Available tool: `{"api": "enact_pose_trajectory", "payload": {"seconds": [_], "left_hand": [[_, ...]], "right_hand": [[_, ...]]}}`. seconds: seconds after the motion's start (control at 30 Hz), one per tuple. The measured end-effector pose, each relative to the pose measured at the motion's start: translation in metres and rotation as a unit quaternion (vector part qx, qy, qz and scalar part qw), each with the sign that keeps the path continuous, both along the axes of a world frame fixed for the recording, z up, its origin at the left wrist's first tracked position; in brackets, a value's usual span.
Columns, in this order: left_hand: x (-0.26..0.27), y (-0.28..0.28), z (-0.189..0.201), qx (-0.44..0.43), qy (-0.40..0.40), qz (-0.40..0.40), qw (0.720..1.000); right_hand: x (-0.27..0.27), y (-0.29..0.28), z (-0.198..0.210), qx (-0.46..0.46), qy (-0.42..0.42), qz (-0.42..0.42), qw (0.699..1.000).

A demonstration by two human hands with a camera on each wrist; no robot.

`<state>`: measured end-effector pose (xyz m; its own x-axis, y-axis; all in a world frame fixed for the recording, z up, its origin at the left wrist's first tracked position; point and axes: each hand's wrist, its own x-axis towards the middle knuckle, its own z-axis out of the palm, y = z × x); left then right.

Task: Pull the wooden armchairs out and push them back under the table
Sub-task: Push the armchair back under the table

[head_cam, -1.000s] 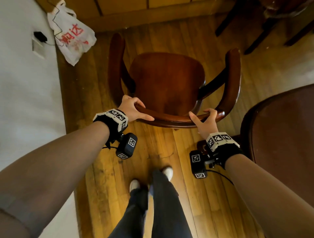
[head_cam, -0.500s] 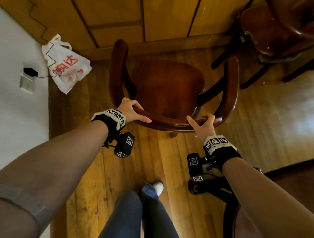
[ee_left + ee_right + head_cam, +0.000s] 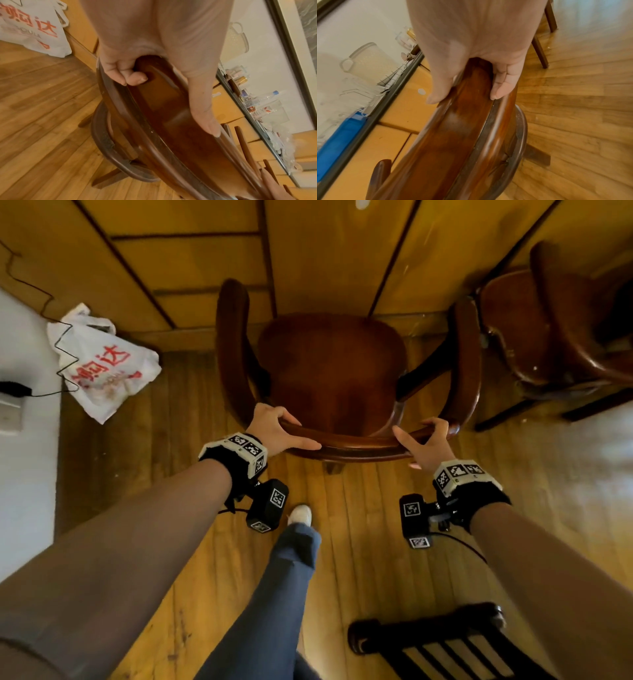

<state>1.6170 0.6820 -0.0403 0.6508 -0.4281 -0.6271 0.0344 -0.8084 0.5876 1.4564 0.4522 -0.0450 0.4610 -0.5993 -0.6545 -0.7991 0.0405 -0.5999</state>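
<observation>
A: Free floor? Bare wooden floor [image 3: 370, 559] near side, between the armchair [image 3: 332, 371] and the person's leg [image 3: 274, 594].

B: Blocks ahead: wood cabinet front [image 3: 325, 261] just beyond the armrest ends.

A: Left: white plastic bag [image 3: 102, 368] on the floor by the wall, open strip between it and the chair.

B: Right: second chair [image 3: 555, 330] just beside the right armrest. Near right: dark slatted chair back [image 3: 435, 645].
</observation>
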Motion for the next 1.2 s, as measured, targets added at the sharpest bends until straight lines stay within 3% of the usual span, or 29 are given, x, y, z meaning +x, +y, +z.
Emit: {"api": "enact_pose_trajectory", "payload": {"seconds": [0.2, 0.37, 0.87, 1.2], "left_hand": [[0.033, -0.058, 0.002, 0.008, 0.013, 0.024, 1.0], [0.041, -0.076, 0.003, 0.018, 0.03, 0.042, 0.999], [0.022, -0.093, 0.009, 0.07, 0.056, 0.078, 0.993], [0.011, -0.104, 0.033, 0.108, -0.011, 0.102, 0.989]], "right_hand": [[0.051, -0.069, 0.006, 0.018, 0.026, 0.026, 0.999], [0.064, -0.093, 0.005, 0.012, 0.032, 0.035, 0.999], [0.058, -0.113, 0.0, 0.011, 0.055, 0.079, 0.995], [0.062, -0.104, 0.021, -0.043, 0.111, 0.133, 0.984]]}}
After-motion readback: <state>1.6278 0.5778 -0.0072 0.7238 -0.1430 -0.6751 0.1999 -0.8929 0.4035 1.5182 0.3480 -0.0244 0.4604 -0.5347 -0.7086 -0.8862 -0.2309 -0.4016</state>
